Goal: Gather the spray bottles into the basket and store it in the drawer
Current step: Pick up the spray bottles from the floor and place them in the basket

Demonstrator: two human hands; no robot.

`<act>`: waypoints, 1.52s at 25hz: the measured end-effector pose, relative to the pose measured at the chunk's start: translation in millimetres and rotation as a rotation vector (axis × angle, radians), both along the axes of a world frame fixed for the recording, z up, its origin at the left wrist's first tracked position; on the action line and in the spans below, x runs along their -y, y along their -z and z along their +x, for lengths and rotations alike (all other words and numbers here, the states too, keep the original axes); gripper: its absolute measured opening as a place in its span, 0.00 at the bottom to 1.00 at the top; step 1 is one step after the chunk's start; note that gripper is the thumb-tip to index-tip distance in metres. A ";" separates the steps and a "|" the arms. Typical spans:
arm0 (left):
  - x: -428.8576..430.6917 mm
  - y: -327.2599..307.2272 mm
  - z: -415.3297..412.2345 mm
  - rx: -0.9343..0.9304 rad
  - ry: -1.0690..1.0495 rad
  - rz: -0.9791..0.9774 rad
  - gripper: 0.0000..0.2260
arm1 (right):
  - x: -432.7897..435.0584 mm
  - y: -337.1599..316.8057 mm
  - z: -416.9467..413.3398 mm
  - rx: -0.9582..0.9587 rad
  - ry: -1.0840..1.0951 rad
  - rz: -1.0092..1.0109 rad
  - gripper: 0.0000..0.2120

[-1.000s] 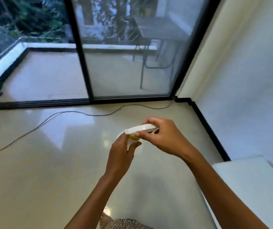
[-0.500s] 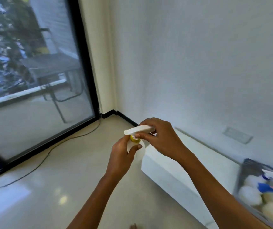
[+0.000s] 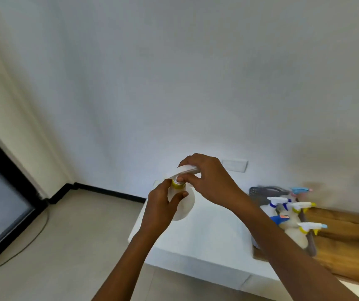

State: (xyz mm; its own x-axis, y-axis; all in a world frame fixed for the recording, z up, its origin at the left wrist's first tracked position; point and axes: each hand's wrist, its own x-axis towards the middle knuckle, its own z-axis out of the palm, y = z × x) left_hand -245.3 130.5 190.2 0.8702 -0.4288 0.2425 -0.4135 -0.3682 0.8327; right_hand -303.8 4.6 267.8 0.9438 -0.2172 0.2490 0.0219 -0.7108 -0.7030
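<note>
I hold a white spray bottle [image 3: 185, 205] with a yellow collar in front of me, above the left end of a white counter. My left hand [image 3: 161, 205] grips its neck and body. My right hand [image 3: 209, 181] is closed on the white trigger head on top. To the right, a dark grey basket [image 3: 255, 191] stands on a wooden surface [image 3: 348, 237]. It holds several white spray bottles [image 3: 293, 233] with white, blue and yellow heads. My right forearm hides the basket's near left side. No drawer is in view.
The white counter [image 3: 202, 240] runs along a white wall with a socket plate [image 3: 235, 165]. A glass door with a black frame [image 3: 2, 170] stands at the left. A thin cable [image 3: 33, 235] lies on the pale floor below it.
The view has swung right, from the glass door and floor to the wall, counter and basket. Both hands keep the same grip on the bottle.
</note>
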 end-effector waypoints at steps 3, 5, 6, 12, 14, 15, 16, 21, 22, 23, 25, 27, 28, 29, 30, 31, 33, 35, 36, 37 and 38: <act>45.5 4.5 21.1 -0.009 0.124 0.026 0.11 | 41.0 4.1 7.3 -0.025 0.124 0.012 0.09; 77.5 9.4 30.8 -0.016 0.204 0.038 0.10 | 68.5 8.7 6.8 -0.023 0.192 0.023 0.09; 91.6 11.4 32.6 -0.023 0.236 0.044 0.10 | 79.9 10.7 5.1 -0.028 0.214 0.020 0.09; 192.4 25.9 36.3 -0.065 0.435 0.080 0.10 | 174.8 28.2 -1.6 -0.140 0.379 -0.093 0.09; 226.2 30.3 36.9 -0.074 0.450 0.093 0.11 | 208.8 38.2 -2.5 -0.171 0.414 -0.116 0.10; 241.0 32.1 38.4 -0.068 0.456 0.095 0.12 | 224.7 43.6 -2.8 -0.181 0.431 -0.116 0.10; 255.9 34.2 40.1 -0.062 0.464 0.097 0.13 | 241.9 50.1 -3.5 -0.193 0.448 -0.113 0.10; 322.4 50.2 52.2 -0.051 0.441 0.201 0.16 | 349.8 103.4 -7.4 -0.279 0.518 -0.067 0.09; 332.7 54.9 53.5 -0.061 0.412 0.216 0.15 | 370.0 116.9 -7.1 -0.302 0.525 -0.048 0.09; 339.5 59.0 54.3 -0.075 0.387 0.230 0.14 | 386.6 129.9 -6.3 -0.319 0.530 -0.032 0.10; 352.6 66.1 55.4 -0.096 0.353 0.265 0.13 | 416.7 155.1 -3.5 -0.335 0.543 -0.015 0.11; 364.8 72.9 56.4 -0.094 0.325 0.306 0.13 | 444.4 181.5 0.9 -0.353 0.550 -0.001 0.11; 370.1 75.6 56.9 -0.094 0.307 0.326 0.12 | 456.3 195.4 3.9 -0.371 0.546 0.006 0.11; 375.3 78.0 57.6 -0.100 0.289 0.342 0.12 | 467.4 209.4 7.8 -0.397 0.534 0.012 0.11; 379.1 80.4 57.8 -0.112 0.273 0.355 0.12 | 476.0 223.2 11.3 -0.431 0.515 0.017 0.11; 381.7 82.3 57.8 -0.125 0.264 0.365 0.12 | 482.0 235.7 14.3 -0.465 0.498 0.021 0.11; 386.8 86.2 59.3 -0.146 0.257 0.392 0.11 | 489.7 259.3 19.5 -0.510 0.479 0.047 0.11; 390.8 91.6 61.2 -0.173 0.246 0.429 0.11 | 493.9 282.3 23.3 -0.530 0.467 0.087 0.13; 392.0 94.5 62.0 -0.189 0.240 0.445 0.10 | 495.3 292.4 25.1 -0.538 0.460 0.102 0.14; 393.2 97.8 63.0 -0.203 0.235 0.460 0.10 | 497.1 301.6 27.1 -0.547 0.453 0.117 0.15; 393.9 101.2 63.7 -0.217 0.229 0.471 0.10 | 499.0 309.7 29.1 -0.554 0.447 0.137 0.15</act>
State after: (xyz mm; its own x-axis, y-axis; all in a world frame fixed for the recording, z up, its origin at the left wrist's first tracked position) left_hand -181.6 -263.4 89.0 0.7509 -0.6309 -0.1950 -0.3639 -0.6417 0.6751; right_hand -274.7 -494.4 -41.9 0.7370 -0.6068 -0.2977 -0.6358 -0.4730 -0.6100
